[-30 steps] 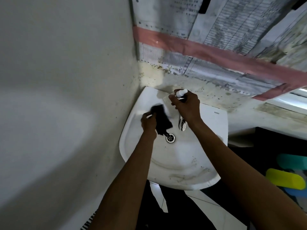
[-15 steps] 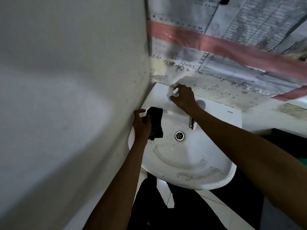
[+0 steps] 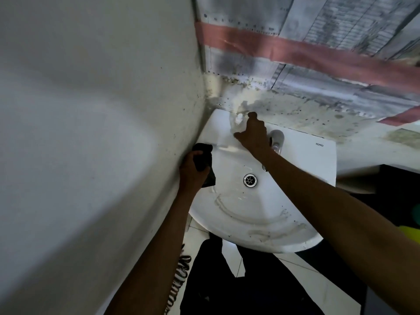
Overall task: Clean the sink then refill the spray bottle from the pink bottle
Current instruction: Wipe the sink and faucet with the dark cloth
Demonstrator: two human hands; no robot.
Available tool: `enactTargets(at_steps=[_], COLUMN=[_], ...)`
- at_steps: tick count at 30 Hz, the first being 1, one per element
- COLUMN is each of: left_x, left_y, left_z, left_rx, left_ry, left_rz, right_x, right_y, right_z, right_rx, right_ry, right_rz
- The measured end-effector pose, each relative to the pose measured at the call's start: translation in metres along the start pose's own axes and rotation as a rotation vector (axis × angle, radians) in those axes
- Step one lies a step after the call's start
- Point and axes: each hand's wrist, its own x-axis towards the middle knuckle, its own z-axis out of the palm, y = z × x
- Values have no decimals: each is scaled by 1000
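Note:
A white sink (image 3: pixel 293 245) hangs in the wall corner, with grimy streaks along its front rim and a steel drain (image 3: pixel 250 180) in the bowl. My left hand (image 3: pixel 192 172) grips a black cloth (image 3: pixel 204 159) on the sink's left rim, against the wall. A small clear spray bottle (image 3: pixel 238 119) with a white top stands on the back left corner of the sink. My right hand (image 3: pixel 253 134) hovers just right of it with fingers spread, thumb near its base. The chrome tap (image 3: pixel 276 140) sits behind that hand. No pink bottle is in view.
A white wall (image 3: pixel 91 133) runs close along the left. Stained paper with pink tape (image 3: pixel 306 51) covers the back wall. A coiled metal hose (image 3: pixel 179 283) hangs below the sink. Something yellow-green (image 3: pixel 410 233) shows at the right edge, above a white tiled floor (image 3: pixel 295 276).
My right hand has set the spray bottle on the sink's back left corner and spread its fingers. My left hand moved the cloth from the bowl to the left rim.

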Motion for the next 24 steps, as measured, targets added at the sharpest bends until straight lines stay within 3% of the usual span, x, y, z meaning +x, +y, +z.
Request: enactTargets(at_steps=[3,6,10,13,16,21,24], left_x=[2,7,18,20,18,19,-6], left_y=[-1,3,3,0,-12,-38,-63], left_z=[0,5,9,14,19,5,2], left_rx=[122,261,454,775,840,1087,1139], left_ry=[-31,-32,-68,-207,-246,-490,-563], left_rz=[160,406,454,473,540,564,525], right_x=[-18,-52,-90,-116,-134,-143,-146], right_y=[-3,-7,-4,1,13,32,30], right_z=[-6,-7,-1,13,36,69,79], right_rx=[69,243,480,586,565,485,445], right_ry=[101,348,456,426,312,-53,-106], right_rz=[-12,-84,-16,-105,-166,-89,-68])
